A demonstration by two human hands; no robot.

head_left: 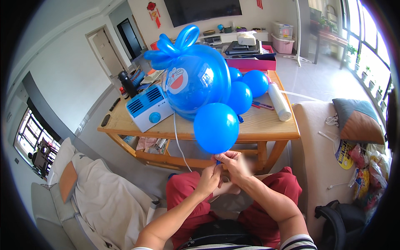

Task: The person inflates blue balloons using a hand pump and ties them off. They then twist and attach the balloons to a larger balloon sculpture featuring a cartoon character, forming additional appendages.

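Observation:
A round, inflated blue balloon [216,128] stands above my hands, its neck pointing down at them. My right hand [234,163] pinches the neck just under the balloon. Right beside it, my left hand [211,177] is closed around the blue neck's lower end. The fingertips of both hands nearly touch, and they hide most of the neck. Behind, on the table, sits a big clear balloon [200,79] with a printed face and blue inside it, topped by a bow of twisted long balloons [175,48]. Several smaller blue balloons [240,98] lie to its right.
The wooden table [250,129] bears a blue-and-white air pump [150,109] with a white cord, a black bottle [127,84], a white cylinder [279,102], and pens. A beige sofa [314,146] with plastic bags [371,171] is at right; a draped couch [108,187] is at left.

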